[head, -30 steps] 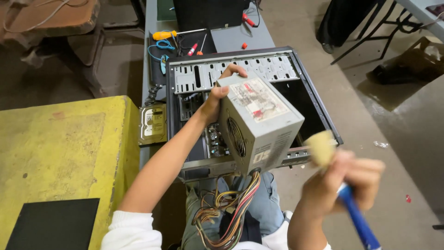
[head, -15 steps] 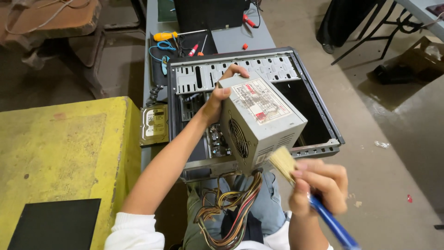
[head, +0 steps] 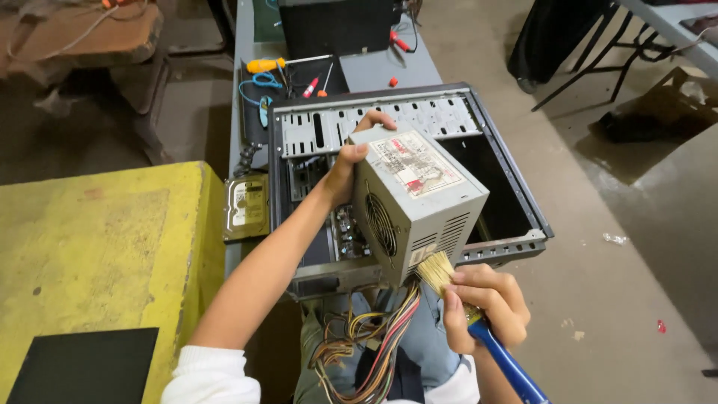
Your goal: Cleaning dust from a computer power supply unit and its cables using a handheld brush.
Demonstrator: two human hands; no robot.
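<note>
Paintbrush, blue-handled, sits clenched in the right hand, its bristles touching the lower corner of the grey power supply. Above, the left hand grips that box's far edge, holding it tilted over the open computer case, coloured cables dangling.

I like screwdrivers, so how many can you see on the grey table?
3. A yellow-handled screwdriver lies at the far left, and two small red-handled screwdrivers lie side by side to its right. More may be hidden behind the computer case.
</note>
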